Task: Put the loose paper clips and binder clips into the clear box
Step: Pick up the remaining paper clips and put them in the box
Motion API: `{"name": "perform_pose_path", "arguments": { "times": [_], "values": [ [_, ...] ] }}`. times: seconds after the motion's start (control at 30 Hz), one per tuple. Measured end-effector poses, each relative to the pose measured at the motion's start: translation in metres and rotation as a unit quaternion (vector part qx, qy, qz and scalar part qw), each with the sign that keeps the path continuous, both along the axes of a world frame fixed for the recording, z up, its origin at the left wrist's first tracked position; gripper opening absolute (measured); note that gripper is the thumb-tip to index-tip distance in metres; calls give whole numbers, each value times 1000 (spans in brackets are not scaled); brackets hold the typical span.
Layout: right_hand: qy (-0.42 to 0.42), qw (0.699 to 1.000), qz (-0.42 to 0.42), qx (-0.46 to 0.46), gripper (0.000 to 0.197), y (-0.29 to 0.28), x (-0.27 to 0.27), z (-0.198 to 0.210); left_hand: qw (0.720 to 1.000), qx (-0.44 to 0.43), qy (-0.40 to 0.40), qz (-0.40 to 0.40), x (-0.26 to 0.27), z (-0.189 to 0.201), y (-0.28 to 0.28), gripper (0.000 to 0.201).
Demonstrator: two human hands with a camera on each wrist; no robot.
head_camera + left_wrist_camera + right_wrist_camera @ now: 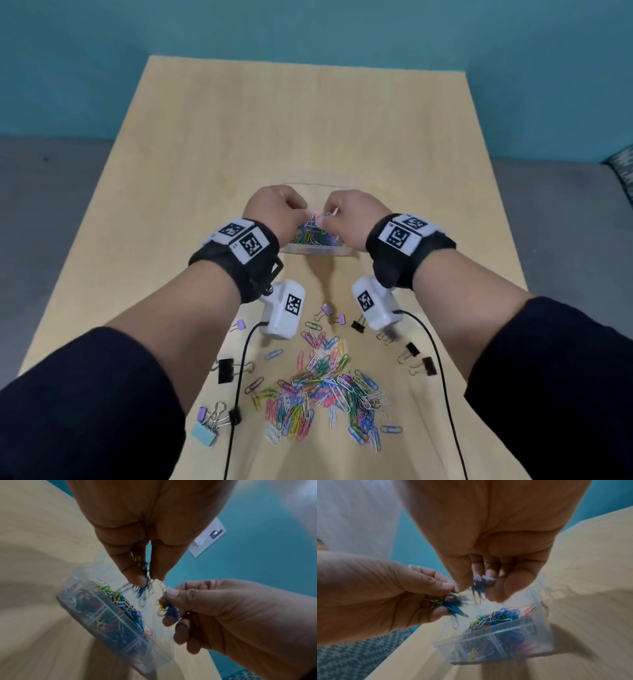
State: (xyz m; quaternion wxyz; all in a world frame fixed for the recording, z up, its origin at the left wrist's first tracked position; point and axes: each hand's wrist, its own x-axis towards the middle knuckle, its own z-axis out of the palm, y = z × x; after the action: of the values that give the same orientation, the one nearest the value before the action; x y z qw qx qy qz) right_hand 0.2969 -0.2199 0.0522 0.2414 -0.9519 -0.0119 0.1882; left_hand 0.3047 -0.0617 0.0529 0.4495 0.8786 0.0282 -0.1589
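We held both hands above the clear box (317,251), so the relation that mattered was straight down: the box lay directly beneath our fingertips, its long axis running left to right across the table (239,137), and neither hand was clearly nearer to it than the other. Our left hand (274,209) pinched a small tangle of paper clips (145,588) between thumb and fingers, and our right hand (356,214) pinched another bunch (477,586) the same way; the two bunches hung just beside each other over the box's open top. The box already held a heap of coloured clips (498,616) and showed dividers through its near wall. Well behind our wrists, toward our body, the main pile of loose paper clips (325,390) lay on the table, with binder clips (226,370) scattered on either side of it. We judged that letting go there would drop both bunches inside.
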Motion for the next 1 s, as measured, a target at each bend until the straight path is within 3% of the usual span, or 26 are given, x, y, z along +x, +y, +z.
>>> {"name": "perform_pose_path", "arguments": {
  "times": [0.1, 0.17, 0.23, 0.33, 0.43, 0.53, 0.63, 0.77, 0.87, 0.93, 1.0],
  "values": [
    [-10, 999, 1, -33, 39, -14, -18, 3, 1000, 11, -21, 2, -11, -5, 13, 13],
    [-31, 999, -6, -24, 31, -28, -48, 6, 996, 69, -59, -12, -34, -4, 29, 17],
    [-39, 999, -1, 7, 17, -37, -90, 6, 995, 72, -67, -35, -74, 0, 45, 15],
    [58, 995, 72, 22, 13, -40, -166, 2, 991, 42, -6, -130, -150, -3, 63, 6],
    [176, 966, 186, -25, 13, -31, -234, -7, 961, 62, 70, -260, -222, -15, 67, 11],
    [206, 942, 257, -59, 9, -15, -267, -15, 949, 55, 66, -303, -266, -36, 60, 9],
    [161, 954, 248, -56, 8, 8, -266, -25, 968, 63, -17, -244, -278, -53, 50, 6],
    [71, 977, 192, -53, 12, 28, -261, -30, 966, 126, -120, -191, -279, -50, 44, 14],
    [-52, 982, 166, -69, 4, 22, -274, -30, 956, 205, -128, -168, -288, -48, 52, 42],
    [-86, 985, 131, -76, 21, 17, -279, -35, 944, 250, -112, -183, -293, -54, 57, 60],
    [-79, 987, 110, -86, 45, 16, -278, -43, 930, 281, -112, -207, -294, -59, 57, 64]
  ]
}}
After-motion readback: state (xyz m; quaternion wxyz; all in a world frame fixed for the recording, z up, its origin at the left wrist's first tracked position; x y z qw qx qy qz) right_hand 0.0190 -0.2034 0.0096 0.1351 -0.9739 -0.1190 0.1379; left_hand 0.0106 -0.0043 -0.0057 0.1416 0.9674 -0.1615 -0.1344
